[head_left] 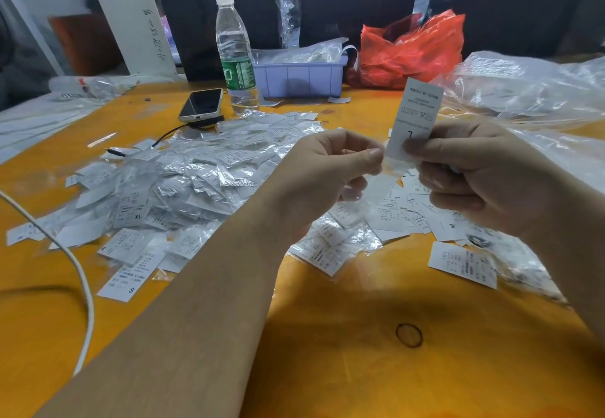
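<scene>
1. The right hand (474, 172) is pinching the lower end of the white label (417, 113), marked L, between thumb and forefinger. Its other fingers are curling in underneath.
2. The label is standing almost upright above the orange table (360, 335), at about 1 o'clock from the middle of the view, with its print upside down to the camera.
3. The left hand (327, 169) is sitting at 9 o'clock of the label, thumb and forefinger closing together on a pale strip (381, 185). The strip is hanging from the label's lower edge; I cannot tell whether it is a clear sleeve or part of the label.
4. A heap of bagged labels (196, 172) is lying at 9 to 10 o'clock of the hands, and loose labels (409, 218) are lying just below them at 6 o'clock.
5. Farther off, a phone (201, 103) and a water bottle (234, 54) are sitting at 11 o'clock. A purple tray (301, 77) and a red bag (412, 47) are sitting around 12 o'clock.
</scene>
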